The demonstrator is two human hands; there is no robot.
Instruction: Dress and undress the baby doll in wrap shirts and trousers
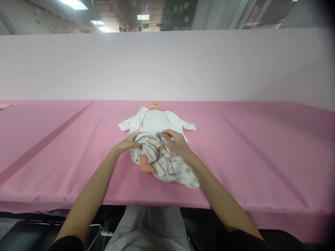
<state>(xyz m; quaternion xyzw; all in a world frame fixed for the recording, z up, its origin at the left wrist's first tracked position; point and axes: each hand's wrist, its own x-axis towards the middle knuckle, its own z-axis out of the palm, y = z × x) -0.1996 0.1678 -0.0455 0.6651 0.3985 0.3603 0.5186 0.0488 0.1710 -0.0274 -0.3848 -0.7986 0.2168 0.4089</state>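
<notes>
The doll (155, 105) lay on its back near the middle of the pink-covered table (235, 153), head at the far edge and feet toward the near edge. The printed pants (170, 164) were bunched over its hips and legs. One bare foot (146, 169) projected from the folds on the left; a loose pant leg extended toward the near edge, angled right. The white jacket (136, 122) was open around the torso, its sleeves spread toward the left and right edges.

The left hand (128, 143) touched the left side of the bunched pants. Its thumb stood apart from the fingers, with fabric between them; whether they pinched it could not be determined. The right hand (178, 141) was positioned at the upper right of the pants, fingers bent and tips close to the waist. Whether these tips pinched the fabric could not be determined.

A flat, pale item (4, 106) lay at the left edge, near the far left corner. A white panel (167, 66) stood behind the far edge. The person's grey trousers (146, 230) and a black chair (28, 235) were below the near edge.
</notes>
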